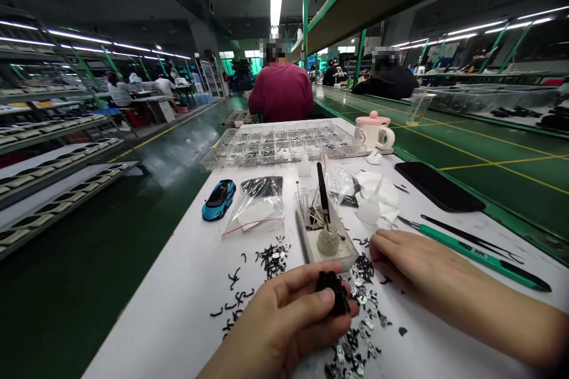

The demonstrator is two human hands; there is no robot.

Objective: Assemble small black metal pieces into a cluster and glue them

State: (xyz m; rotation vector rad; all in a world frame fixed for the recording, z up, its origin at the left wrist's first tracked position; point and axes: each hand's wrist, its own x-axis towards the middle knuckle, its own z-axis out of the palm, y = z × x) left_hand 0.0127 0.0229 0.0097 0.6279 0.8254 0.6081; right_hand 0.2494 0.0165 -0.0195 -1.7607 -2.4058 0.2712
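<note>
My left hand (297, 314) is closed around a small black part (333, 291), with the thumb pressed on its face. My right hand (404, 260) rests at the edge of a pile of small black pieces (364, 268); its fingertips point down and are mostly hidden, so what they pinch cannot be made out. Loose silver and black bits (362, 325) lie between and below the hands. More black curved pieces (272, 260) are scattered left of centre. Just beyond my hands stands a holder box (344, 235) with a small glass bottle (328, 241) and a black-handled tool (322, 189).
Behind lie a blue toy car (219, 200), a plastic bag (260, 201), and a compartment tray (284, 145) of small parts. To the right are a white dropper bottle (370, 208), tweezers (471, 238), a green-handled tool (484, 257), a phone (439, 185) and a lidded mug (372, 130). A person (282, 92) sits ahead.
</note>
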